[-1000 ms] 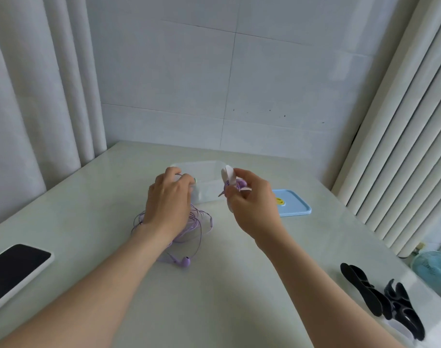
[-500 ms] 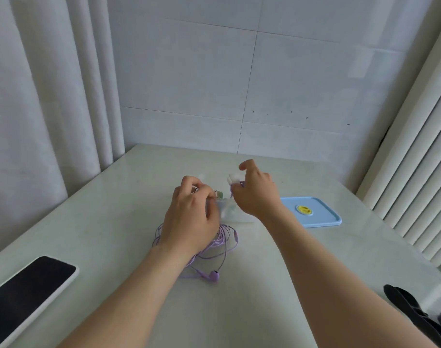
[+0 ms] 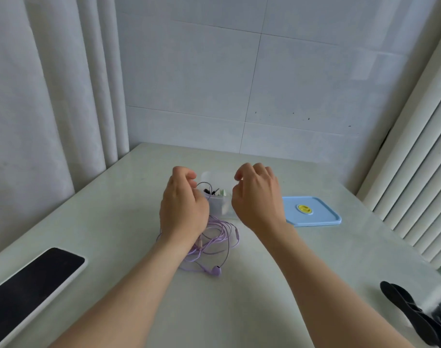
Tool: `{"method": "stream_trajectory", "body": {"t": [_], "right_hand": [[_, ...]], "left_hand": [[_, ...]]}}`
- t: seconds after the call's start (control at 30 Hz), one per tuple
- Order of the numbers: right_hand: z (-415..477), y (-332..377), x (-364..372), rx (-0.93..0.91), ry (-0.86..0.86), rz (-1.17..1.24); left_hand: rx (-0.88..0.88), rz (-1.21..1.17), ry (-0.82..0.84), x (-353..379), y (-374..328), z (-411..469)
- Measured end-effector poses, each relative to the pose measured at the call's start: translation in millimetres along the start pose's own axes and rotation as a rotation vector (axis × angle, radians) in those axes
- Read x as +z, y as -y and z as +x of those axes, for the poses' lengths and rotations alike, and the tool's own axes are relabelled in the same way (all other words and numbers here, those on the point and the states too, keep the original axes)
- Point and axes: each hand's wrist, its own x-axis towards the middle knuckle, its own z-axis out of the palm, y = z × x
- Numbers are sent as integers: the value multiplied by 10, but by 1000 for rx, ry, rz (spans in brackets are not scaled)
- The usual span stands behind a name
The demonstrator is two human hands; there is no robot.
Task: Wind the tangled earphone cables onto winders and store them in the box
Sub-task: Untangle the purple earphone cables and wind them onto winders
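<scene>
No legible text (sticker (image 3: 304,208) blurred).

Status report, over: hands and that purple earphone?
Right hand empty, fingers loose, above the box. Left hand by a cable loop; grip unclear. Purple earphone tangled on table, unwound. Lid off, beside box.

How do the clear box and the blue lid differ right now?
The clear box is translucent; the blue lid is opaque, with a yellow sticker. The clear box stands open between left hand and right hand, holding a dark cable and a pale green piece; the blue lid lies flat beyond the right hand. Both rest on the table.
</scene>
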Motion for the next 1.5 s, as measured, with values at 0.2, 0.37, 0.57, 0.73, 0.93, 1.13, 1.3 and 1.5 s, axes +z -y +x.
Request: {"method": "stream_trajectory", "body": {"t": [0.2,0.37,0.57,0.73,0.93,1.13,1.3,1.5], "right_hand": [[-414,33,-185,137,317,-21],[-640,-113,-168,144,438,249],[-793,-236,-115,231,297,184],[-784,-381,-195,292,310,166],[-726,-471,-330,289,207,170],[-640,-456,-610,699,-22,1005],[-625,-333,-765,839,-103,1666],[-660,-377,-801,712,-166,1309]], "left_hand": [[-135,279,176,-83,-18,-27],[-212,548,373,-87,-148,-82],[-93,499,290,-112,-210,-128],[-20,338,95,-104,-323,-179],[132,-66,122,16,-345,-220],[99,-258,120,44,-299,-239],[132,-181,145,19,-287,-237],[110,-166,92,46,-277,-217]]}}
